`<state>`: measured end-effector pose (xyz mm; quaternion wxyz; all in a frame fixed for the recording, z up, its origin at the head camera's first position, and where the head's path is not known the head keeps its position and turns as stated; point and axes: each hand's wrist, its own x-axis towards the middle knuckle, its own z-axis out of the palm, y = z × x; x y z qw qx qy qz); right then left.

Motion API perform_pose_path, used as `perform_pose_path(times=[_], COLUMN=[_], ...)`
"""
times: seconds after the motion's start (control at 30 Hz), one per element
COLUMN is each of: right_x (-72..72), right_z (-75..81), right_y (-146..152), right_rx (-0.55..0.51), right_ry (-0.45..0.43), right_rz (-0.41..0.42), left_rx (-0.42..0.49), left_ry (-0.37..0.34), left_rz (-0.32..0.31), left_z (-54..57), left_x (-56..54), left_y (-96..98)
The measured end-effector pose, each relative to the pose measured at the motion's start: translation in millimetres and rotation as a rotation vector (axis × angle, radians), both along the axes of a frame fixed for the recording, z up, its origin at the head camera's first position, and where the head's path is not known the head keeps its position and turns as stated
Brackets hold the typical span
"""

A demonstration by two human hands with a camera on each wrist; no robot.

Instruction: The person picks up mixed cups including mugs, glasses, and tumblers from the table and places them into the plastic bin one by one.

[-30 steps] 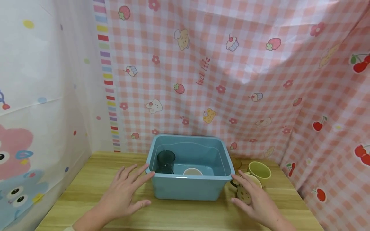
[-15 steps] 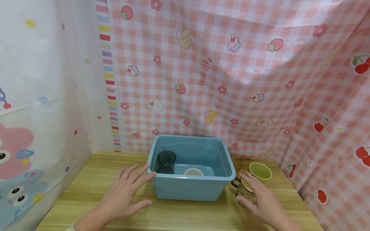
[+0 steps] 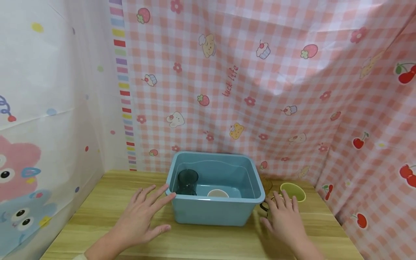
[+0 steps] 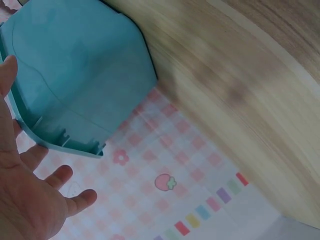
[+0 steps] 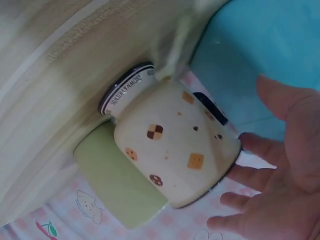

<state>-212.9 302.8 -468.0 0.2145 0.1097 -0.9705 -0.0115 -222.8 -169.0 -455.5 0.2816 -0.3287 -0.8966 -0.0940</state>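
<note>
A blue plastic bin (image 3: 214,213) stands on the wooden table. The left hand (image 3: 138,216) touches its left rim with spread fingers; the left wrist view shows those fingertips against the bin's rim (image 4: 70,151). A cream mug (image 5: 175,145) with cookie prints and a dark handle stands right of the bin. Over it reaches the right hand (image 3: 286,220), hiding most of it in the head view. In the right wrist view, the fingers lie straight at the mug's rim, not curled round it. Behind that mug is a yellow-green mug (image 3: 294,193).
Inside the bin, dark glassware (image 3: 187,178) stands at the left and a white-rimmed cup (image 3: 217,193) near the front wall. An amber glass (image 3: 267,184) is partly hidden behind the bin's right side. Checked cloth (image 3: 201,83) hangs behind the wooden table (image 3: 201,242).
The right hand has moved from the bin's front right corner rightward over the cream mug, its fingers turning to point away from the body. The left hand has stayed at the bin's rim.
</note>
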Motion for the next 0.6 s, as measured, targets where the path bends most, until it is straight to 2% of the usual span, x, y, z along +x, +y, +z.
perform_pose_path(times=[0.37,0.6], right_x=[-19.3,-27.1], right_z=[-9.1,-9.4], right_y=[-5.6,-6.0], right_rx=[0.014,0.022], right_ry=[-0.051,-0.030], right_rz=[-0.098,-0.084], left_rx=[-0.004,-0.018], left_ry=[-0.020,-0.013], left_rz=[0.005,0.015], left_z=[-0.6,0.3], left_x=[0.3,1.1], left_y=[0.1,0.7])
